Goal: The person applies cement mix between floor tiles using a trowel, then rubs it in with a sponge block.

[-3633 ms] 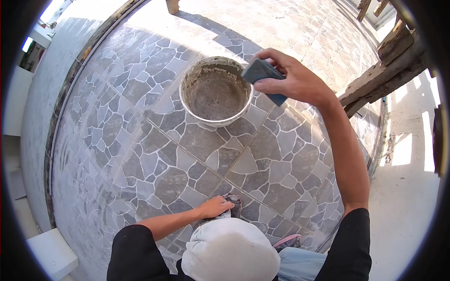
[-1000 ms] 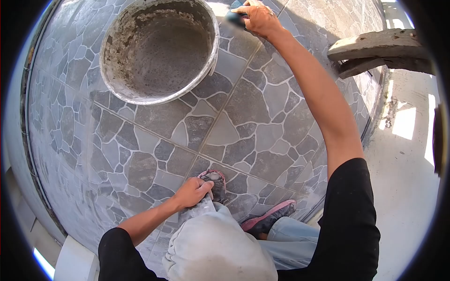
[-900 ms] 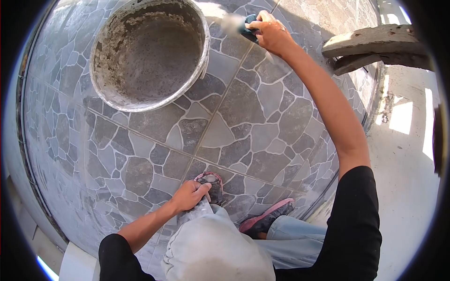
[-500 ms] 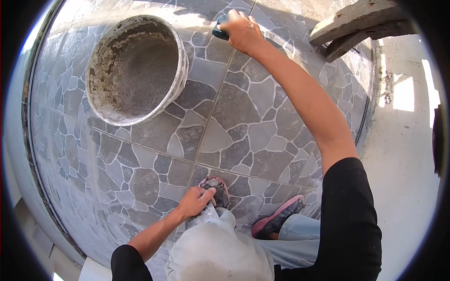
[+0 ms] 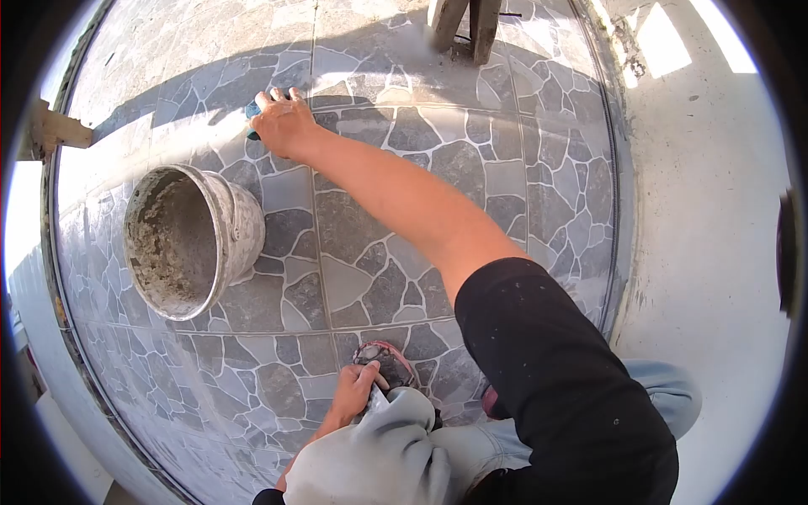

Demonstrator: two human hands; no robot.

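My right hand [image 5: 282,123] reaches out over the stone-patterned floor tiles [image 5: 362,215], its fingers wrapped over a dark teal object [image 5: 252,119] like a sponge or pad, pressed on the tiles. Near my knee, my left hand [image 5: 359,389] is closed on a thin greyish thing [image 5: 376,401], partly hidden by the hand and my trouser leg. A mortar-smeared bucket [image 5: 240,220] stands on the tiles, below and left of my right hand, with grey material inside.
A wooden support [image 5: 482,29] stands at the top, and another wooden piece [image 5: 66,130] juts in at the left. A pale wall or ledge [image 5: 690,210] runs along the right. My shoe [image 5: 385,364] is by my left hand.
The view has turned and shifted. My right hand has moved left with the teal object, now above the bucket's right side. My left hand stays near the shoe, still closed.
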